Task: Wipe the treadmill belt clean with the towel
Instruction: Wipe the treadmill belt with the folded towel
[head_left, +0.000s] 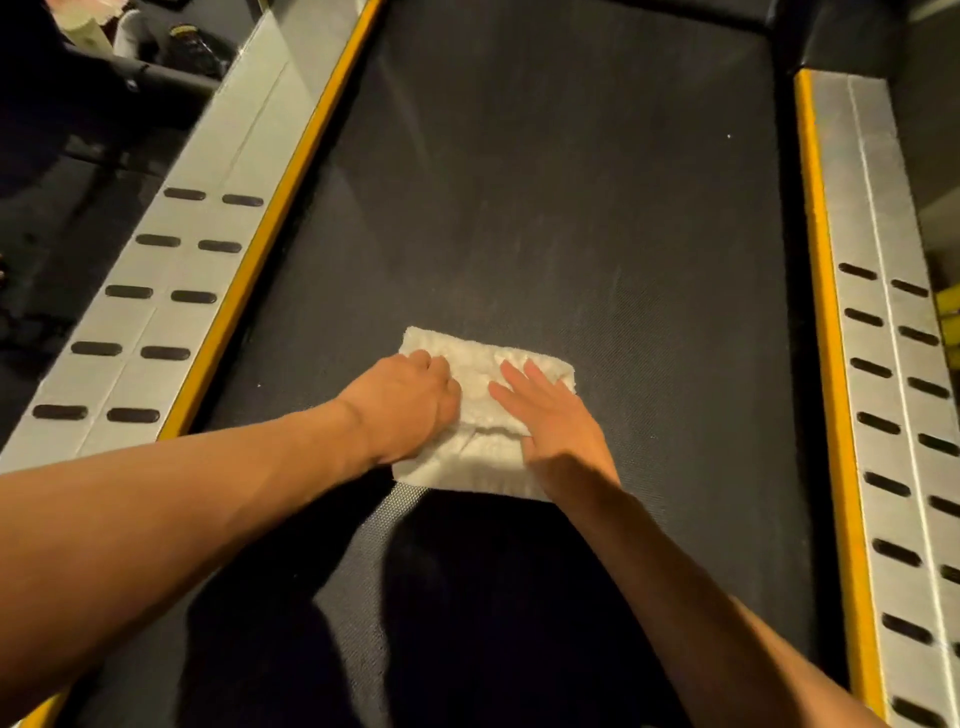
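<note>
A folded white towel (480, 415) lies flat on the dark treadmill belt (571, 208), a little below the middle of the view. My left hand (410, 405) rests on the towel's left side with its fingers curled into the cloth. My right hand (550, 410) lies flat on the right side, fingers spread and pressing down. Both forearms reach in from the bottom of the view and cast shadows on the near part of the belt.
Yellow strips edge the belt on the left (291, 197) and right (826, 312). Outside them run grey metal side rails (171, 322) (893, 405) with black oval grip pads. A black motor cover (831, 36) closes the far end.
</note>
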